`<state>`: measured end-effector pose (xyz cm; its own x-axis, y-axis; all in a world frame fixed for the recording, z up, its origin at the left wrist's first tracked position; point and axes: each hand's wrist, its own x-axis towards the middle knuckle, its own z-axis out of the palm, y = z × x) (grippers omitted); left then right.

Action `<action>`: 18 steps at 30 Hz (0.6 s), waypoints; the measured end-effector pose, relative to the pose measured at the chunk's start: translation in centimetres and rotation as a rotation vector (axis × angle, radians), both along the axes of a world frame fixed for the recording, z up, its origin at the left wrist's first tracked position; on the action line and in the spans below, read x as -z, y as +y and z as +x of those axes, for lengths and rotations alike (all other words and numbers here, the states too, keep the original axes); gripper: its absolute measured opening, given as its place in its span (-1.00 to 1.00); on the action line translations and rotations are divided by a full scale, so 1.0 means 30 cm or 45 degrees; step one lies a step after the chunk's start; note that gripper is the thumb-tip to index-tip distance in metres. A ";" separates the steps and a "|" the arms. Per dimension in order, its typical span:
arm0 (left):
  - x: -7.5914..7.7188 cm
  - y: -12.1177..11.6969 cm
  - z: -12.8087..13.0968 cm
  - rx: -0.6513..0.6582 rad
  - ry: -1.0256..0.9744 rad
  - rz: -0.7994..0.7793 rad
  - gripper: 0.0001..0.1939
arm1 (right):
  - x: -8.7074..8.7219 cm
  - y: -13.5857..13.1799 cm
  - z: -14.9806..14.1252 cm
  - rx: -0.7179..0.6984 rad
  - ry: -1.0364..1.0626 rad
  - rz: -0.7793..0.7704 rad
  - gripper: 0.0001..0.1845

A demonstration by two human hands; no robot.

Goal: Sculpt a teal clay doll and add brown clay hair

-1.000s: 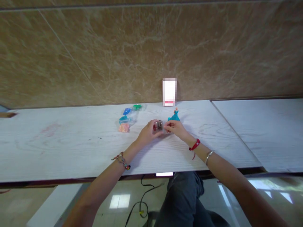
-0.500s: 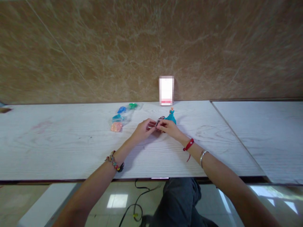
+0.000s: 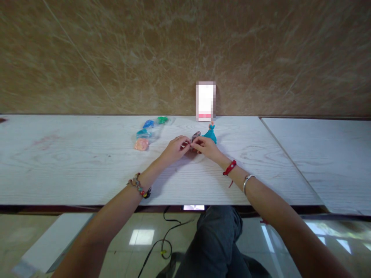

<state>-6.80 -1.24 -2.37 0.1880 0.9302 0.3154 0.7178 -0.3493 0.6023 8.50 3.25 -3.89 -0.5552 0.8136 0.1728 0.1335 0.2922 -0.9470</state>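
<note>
My left hand and my right hand meet over the middle of the table, fingertips close together. Between them is a small shiny packet with dark brown contents, and both hands pinch at its near edge. My fingers partly cover it. Just beyond my right hand stands a small teal figure of modelling clay, shaped like a dress with peach-coloured parts at the top.
To the left lie bags of coloured clay: peach, light blue, blue and green. A phone-like white screen, blurred out, leans against the marbled wall. The white table has a seam at right.
The whole view has shifted, so the table sits slightly higher in the picture. Both hands stay at the packet, with fingertips a little closer together.
</note>
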 end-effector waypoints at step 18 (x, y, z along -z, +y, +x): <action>-0.023 -0.017 0.001 0.169 0.033 0.062 -0.89 | -0.026 -0.013 0.000 0.113 -0.291 0.592 -0.92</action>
<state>-6.77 -1.75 -1.69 0.3171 0.8801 0.3533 0.6782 -0.4709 0.5642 8.50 2.85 -3.11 -0.5535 0.7254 0.4092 0.3649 0.6529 -0.6638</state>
